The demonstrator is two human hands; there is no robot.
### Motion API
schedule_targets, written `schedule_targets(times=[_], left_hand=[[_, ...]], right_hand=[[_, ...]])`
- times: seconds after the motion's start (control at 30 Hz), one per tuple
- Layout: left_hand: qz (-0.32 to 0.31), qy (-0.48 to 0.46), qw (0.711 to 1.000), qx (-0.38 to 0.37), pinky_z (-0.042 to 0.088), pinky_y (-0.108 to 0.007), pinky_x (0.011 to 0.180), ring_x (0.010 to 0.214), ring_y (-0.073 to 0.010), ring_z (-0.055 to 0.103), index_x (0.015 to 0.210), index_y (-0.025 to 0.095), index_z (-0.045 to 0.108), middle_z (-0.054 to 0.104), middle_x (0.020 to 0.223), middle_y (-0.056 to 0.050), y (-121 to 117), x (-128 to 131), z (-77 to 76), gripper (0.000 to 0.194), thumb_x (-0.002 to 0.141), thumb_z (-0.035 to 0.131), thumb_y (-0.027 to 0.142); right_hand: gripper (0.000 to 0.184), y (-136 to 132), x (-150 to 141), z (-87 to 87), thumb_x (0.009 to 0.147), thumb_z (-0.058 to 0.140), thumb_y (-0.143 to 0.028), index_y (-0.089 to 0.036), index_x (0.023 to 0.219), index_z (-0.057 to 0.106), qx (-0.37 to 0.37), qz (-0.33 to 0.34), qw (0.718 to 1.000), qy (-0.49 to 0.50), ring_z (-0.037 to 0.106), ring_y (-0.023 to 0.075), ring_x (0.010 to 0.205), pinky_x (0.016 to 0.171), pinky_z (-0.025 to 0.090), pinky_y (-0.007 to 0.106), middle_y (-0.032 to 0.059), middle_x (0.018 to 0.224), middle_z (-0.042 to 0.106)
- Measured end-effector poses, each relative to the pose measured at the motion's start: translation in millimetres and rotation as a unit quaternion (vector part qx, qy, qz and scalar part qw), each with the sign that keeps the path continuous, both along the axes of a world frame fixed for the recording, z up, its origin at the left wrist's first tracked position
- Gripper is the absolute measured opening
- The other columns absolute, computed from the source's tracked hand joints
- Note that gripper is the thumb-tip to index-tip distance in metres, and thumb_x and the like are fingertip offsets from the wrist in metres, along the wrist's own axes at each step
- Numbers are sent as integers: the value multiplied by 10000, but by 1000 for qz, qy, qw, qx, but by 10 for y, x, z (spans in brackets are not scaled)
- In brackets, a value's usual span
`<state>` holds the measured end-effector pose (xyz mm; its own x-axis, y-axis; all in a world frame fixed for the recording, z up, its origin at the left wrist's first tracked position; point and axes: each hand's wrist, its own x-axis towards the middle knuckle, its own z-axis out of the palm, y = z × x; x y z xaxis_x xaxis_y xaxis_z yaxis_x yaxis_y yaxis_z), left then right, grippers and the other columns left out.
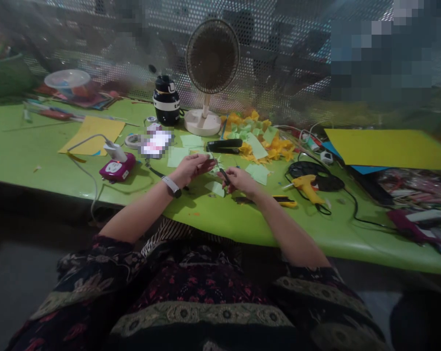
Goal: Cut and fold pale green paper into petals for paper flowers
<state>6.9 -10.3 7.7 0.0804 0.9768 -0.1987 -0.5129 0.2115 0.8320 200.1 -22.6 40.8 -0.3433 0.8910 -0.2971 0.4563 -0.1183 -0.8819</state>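
Note:
My left hand, with a watch on its wrist, is closed in a pinch on a small piece of pale green paper, mostly hidden by the fingers. Dark-handled scissors are in my right hand, their blades pointing up and left toward the left hand's fingertips. Below the hands lies a pale green paper scrap. More green paper squares lie beside my left hand, and another green piece is right of the scissors. A black stapler rests just beyond the hands.
Cut orange and green paper shapes are heaped behind the stapler. A fan and a black bottle stand farther back. At right lie a yellow glue gun and a box cutter; at left, a magenta power adapter with cords.

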Motion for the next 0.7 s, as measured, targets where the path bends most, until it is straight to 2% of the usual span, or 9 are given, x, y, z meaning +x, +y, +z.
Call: schedule_targets(times=[0.43,0.7], left_hand=[[11,-15,1000,-7,586,-326,984,827,-158,766,785,98,672,787,849,-127,-2,25,4,189,956,594,84],[16,-6,1000,-18,584,-346,987,819,-161,758,783,108,667,782,845,-118,5,10,19,173,947,616,93]], right_hand=[[400,11,-9,-50,857,779,-461,-186,762,504,35,6,999,-17,478,38,392,392,402,166,-16,624,659],[367,-36,-20,26,882,767,-409,-192,756,499,40,2,998,-43,460,46,406,401,372,176,-7,622,657]])
